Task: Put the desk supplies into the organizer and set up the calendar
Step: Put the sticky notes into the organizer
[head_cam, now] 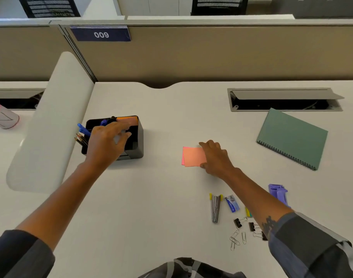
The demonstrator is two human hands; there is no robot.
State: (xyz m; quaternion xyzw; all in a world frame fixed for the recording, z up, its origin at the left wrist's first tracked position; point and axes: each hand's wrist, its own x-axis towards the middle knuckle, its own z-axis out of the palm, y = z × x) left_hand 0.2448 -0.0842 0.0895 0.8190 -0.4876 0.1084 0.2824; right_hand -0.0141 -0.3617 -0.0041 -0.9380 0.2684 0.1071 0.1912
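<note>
Office cubicle, tan fabric partition behind a smooth white desk [161, 121] with an open cable hatch at far right. Black plastic organizer [138, 137] stands far left; blue pens and dark pencils lean out of its left compartment, an orange paper pad upright at its back. Left hand [106, 143] hovers over the organizer's top, fingers loosely spread; whether it holds anything I cannot tell. Probably steadying the box or dropping something in.

Right hand [213, 157] lies palm-down at mid-desk, fingers flat on the right edge of a salmon-pink sticky-note pad [192, 156], thumb at its near corner — pinching to lift, by the look of it; pad not yet off the surface.

Green spiral-bound calendar [292, 138] lies flat, closed, far right, not set up. Near right, loose: a metal staple remover [215, 207] with yellow tabs, a small blue staple box [232, 203], black binder clips [237, 223], wire paper clips [234, 240], a lilac plastic punch [280, 194] partly behind the forearm.
</note>
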